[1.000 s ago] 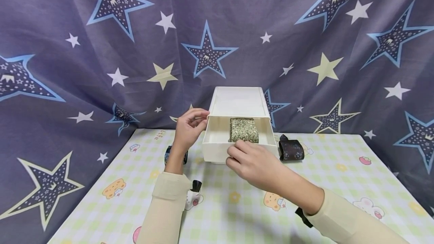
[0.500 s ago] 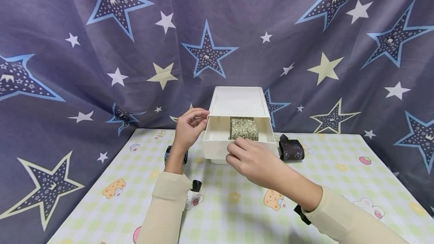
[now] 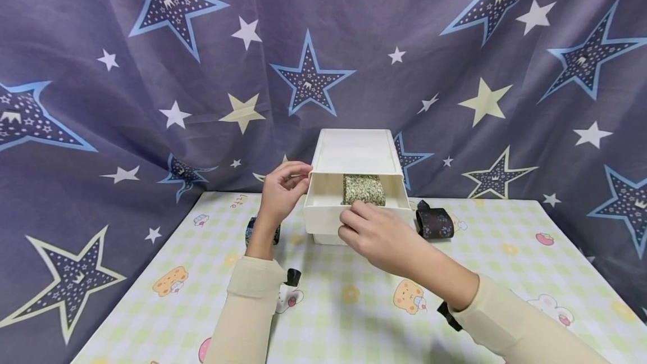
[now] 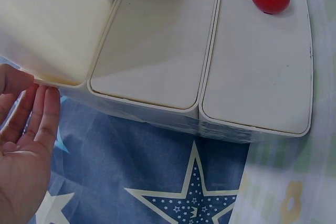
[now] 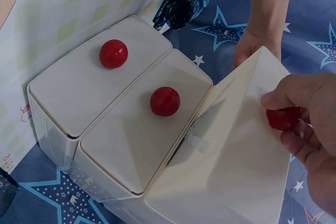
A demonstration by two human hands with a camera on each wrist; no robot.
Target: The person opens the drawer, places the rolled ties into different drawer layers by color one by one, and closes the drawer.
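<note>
White drawer unit (image 3: 354, 153) at the far edge of the table (image 3: 354, 302), top drawer (image 3: 354, 209) partly open with a floral fabric roll (image 3: 364, 190) inside; right hand (image 3: 376, 235) pinches the drawer's red knob (image 5: 283, 118); left hand (image 3: 280, 190), fingers loosely curved, rests against the unit's left side; dark roll (image 3: 433, 222) just right of the unit; tablecloth lettering near the far-left corner (image 3: 238, 201) too small to read.

drawer (image 3: 323, 215) mouth: open above | blocked centre: patterned roll (image 3: 363, 190) | flanks: hands (image 3: 281, 192)
</note>
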